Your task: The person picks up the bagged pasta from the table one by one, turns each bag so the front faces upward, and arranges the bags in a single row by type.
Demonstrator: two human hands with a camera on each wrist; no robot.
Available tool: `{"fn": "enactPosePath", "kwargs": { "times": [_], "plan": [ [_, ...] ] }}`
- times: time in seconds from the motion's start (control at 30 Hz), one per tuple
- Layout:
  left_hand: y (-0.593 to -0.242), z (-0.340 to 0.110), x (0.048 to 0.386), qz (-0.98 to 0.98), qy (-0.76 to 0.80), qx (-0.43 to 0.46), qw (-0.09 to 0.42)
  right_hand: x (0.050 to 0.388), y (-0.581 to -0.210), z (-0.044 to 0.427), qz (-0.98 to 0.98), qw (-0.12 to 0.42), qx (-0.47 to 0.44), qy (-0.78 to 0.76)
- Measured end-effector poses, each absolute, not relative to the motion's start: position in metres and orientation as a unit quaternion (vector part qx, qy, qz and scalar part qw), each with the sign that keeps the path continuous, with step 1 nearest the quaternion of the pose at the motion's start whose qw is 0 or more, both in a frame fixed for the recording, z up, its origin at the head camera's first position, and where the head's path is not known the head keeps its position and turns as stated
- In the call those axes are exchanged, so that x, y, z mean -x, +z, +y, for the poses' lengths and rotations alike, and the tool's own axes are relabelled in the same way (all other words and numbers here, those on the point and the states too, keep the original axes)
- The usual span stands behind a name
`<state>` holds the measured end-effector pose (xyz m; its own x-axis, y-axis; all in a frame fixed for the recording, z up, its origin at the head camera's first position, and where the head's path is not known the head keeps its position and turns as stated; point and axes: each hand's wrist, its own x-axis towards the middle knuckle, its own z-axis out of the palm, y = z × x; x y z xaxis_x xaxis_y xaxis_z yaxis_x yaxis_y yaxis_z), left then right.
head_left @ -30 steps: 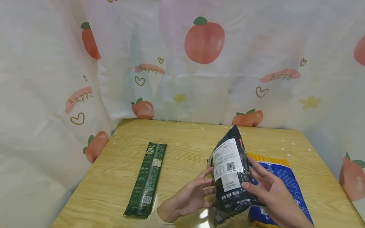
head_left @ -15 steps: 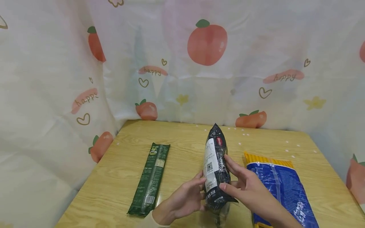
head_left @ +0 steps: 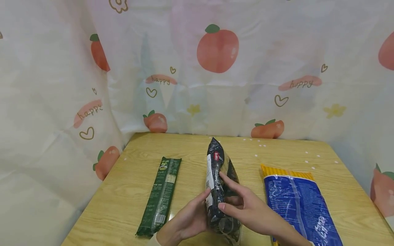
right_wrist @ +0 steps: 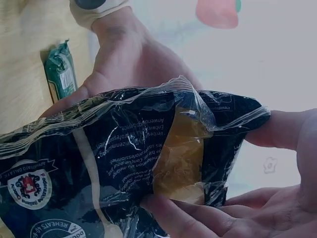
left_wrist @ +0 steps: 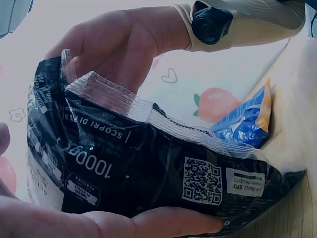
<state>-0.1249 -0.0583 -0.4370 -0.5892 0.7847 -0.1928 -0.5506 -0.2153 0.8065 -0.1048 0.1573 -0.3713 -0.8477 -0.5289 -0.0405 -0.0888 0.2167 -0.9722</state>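
Note:
Both hands hold a black plastic food bag (head_left: 216, 171) tilted upright above the table, its narrow side with a red logo facing me. My left hand (head_left: 189, 218) grips its left side, thumb along the white label. On the other side, the thumb and forefinger of my right hand (head_left: 250, 209) lie on the narrow side, the other fingers around the right face. In the left wrist view the bag (left_wrist: 133, 173) shows "1000g", a QR code and a crimped clear seam. A window in the bag (right_wrist: 114, 148) shows yellow contents in the right wrist view. Some fingertips are hidden.
A long green packet (head_left: 158, 198) lies on the wooden table (head_left: 187, 150) to the left. To the right lies a blue packet (head_left: 295, 201) with a yellow striped end. A fruit-printed cloth (head_left: 221, 102) hangs along the table's back and sides.
The black bag has moved left, away from the blue packet, and turned so its white label faces left and its narrow side shows. Both hands moved with it.

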Motion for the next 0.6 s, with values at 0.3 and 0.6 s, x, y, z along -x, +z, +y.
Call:
{"fn": "enactPosePath", "kwargs": {
  "times": [0.3,0.6],
  "plan": [
    [-0.446,-0.07,0.125,0.446,0.766,-0.101,0.451,0.107,-0.379,0.144,0.759,0.203,0.221,-0.578],
    [-0.455,-0.086,0.125,0.4,0.788,-0.075,0.463,0.108,-0.398,0.136,0.755,0.246,0.247,-0.555]
  ]
}}
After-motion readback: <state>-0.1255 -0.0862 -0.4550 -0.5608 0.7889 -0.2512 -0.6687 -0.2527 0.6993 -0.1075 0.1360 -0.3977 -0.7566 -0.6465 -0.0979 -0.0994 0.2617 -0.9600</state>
